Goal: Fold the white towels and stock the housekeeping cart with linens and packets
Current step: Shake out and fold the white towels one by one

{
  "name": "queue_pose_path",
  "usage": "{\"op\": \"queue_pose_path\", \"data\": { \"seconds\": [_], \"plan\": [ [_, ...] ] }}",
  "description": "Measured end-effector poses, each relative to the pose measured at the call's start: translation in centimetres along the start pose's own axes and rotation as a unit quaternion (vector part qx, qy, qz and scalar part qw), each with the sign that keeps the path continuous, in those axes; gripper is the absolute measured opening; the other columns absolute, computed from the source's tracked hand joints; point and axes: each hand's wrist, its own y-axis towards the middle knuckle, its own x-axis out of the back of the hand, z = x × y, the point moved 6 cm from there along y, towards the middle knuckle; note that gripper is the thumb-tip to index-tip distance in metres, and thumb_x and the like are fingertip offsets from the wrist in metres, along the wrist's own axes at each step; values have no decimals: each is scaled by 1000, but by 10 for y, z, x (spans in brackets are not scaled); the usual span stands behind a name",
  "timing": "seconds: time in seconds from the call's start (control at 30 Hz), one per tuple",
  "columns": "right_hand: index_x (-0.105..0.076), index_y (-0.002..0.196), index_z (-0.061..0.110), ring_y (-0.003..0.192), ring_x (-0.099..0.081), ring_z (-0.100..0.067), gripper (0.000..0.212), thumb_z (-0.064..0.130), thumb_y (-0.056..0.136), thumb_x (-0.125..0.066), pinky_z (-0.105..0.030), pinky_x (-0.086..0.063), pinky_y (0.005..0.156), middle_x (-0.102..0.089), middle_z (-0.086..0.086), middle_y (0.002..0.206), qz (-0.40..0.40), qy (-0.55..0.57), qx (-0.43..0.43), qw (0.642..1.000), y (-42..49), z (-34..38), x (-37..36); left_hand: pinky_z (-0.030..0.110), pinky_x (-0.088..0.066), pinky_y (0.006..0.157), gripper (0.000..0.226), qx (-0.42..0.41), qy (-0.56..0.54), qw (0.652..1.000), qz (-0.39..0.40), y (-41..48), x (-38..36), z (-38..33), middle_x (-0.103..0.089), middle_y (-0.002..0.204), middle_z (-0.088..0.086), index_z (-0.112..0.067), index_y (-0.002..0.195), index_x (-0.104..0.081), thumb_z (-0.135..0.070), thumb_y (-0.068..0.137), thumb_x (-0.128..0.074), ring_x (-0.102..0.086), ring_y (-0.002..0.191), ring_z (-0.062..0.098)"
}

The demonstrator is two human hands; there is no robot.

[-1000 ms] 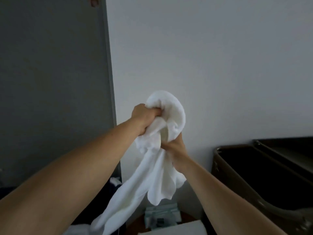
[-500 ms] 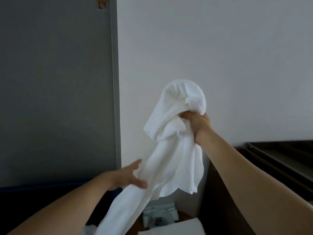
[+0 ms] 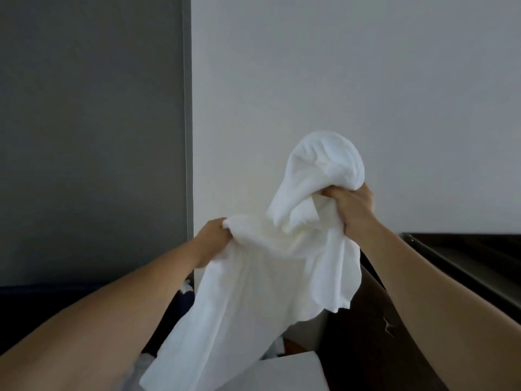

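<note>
Head view, white towel (image 3: 262, 277) hung lengthwise down-left, left hand (image 3: 212, 238), right hand (image 3: 352, 206) gripping

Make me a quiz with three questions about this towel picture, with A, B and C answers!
1. Which hand holds the towel higher up?
A. left hand
B. right hand
C. both level

2. What colour is the towel?
A. blue
B. red
C. white

3. How is the towel?
A. folded neatly
B. bunched and hanging
C. flat on a table

Answers:
1 B: the right hand grips the bunched top, above the left hand.
2 C: it is white all over.
3 B: it droops, crumpled, from both hands.
</note>
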Motion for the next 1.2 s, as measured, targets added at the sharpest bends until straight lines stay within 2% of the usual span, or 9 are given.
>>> {"op": "queue_pose_path", "data": {
  "seconds": [0.23,0.4,0.5,0.6,0.67,0.8,0.97,1.1,1.2],
  "plan": [
    [-71,104,25,63,-70,-1,46,16,61,-82,-15,-50,45,-75,6,89,5,11,16,1000,32,11,52,49,-56,82,29,-81,-30,990,-113,21,-36,-108,-71,103,15,-5,107,-69,1,92,-44,-66,95,33],
    [-71,94,29,68,-72,-4,41,13,60,-87,-19,-53,49,-76,10,82,70,-14,-7,997,40,-8,68,25,-49,59,21,-44,125,989,-65,16,-62,-60,-62,82,-2,-13,92,-61,1,94,-46,-61,83,24],
    [-71,98,29,81,-74,-12,42,14,61,-83,-30,-60,66,-76,7,90,125,-73,-6,989,35,-40,68,29,-57,57,10,95,92,989,70,-9,-104,1,-75,81,-1,-22,96,-67,-19,94,-58,-73,75,18],
    [-69,98,32,81,-72,-10,42,24,59,-83,-32,-60,71,-75,10,88,159,-136,-12,978,28,-70,66,33,-59,78,52,206,252,899,293,-40,-148,39,-67,123,-4,-20,131,-59,-45,86,-70,-67,104,17],
    [-69,96,31,81,-72,-11,37,25,63,-85,-32,-60,71,-75,9,87,201,-184,-16,962,22,-90,63,39,-56,89,72,207,391,844,302,-43,-147,44,-50,142,2,-14,145,-45,-45,86,-71,-56,117,25],
    [-68,89,6,73,-62,-26,11,2,80,-63,-37,-50,63,-67,-8,80,209,-237,-49,947,24,-108,68,39,-49,102,95,158,385,887,197,-23,-125,20,-39,152,5,-15,157,-21,-40,84,-76,-49,128,27],
    [-51,66,15,60,-44,-18,14,4,75,-53,-27,-35,55,-49,-1,66,301,-371,9,879,6,-91,42,40,-22,121,131,15,303,927,220,-23,-148,-32,-7,165,-8,-38,157,8,-51,67,-87,-15,150,19],
    [-67,89,5,77,-57,-20,16,7,74,-67,-34,-48,67,-68,-11,87,343,-404,90,843,-3,-71,27,38,-47,103,55,-45,246,949,191,-29,-168,-49,-59,133,2,-17,138,-52,-26,87,-70,-56,122,22],
    [-67,106,15,90,-63,-20,39,20,70,-83,-34,-51,81,-70,-2,100,359,-475,89,798,2,-72,43,37,-48,76,14,-56,163,978,116,-22,-147,-64,-66,97,8,-7,97,-65,-16,89,-58,-60,87,23]
  ]
}}
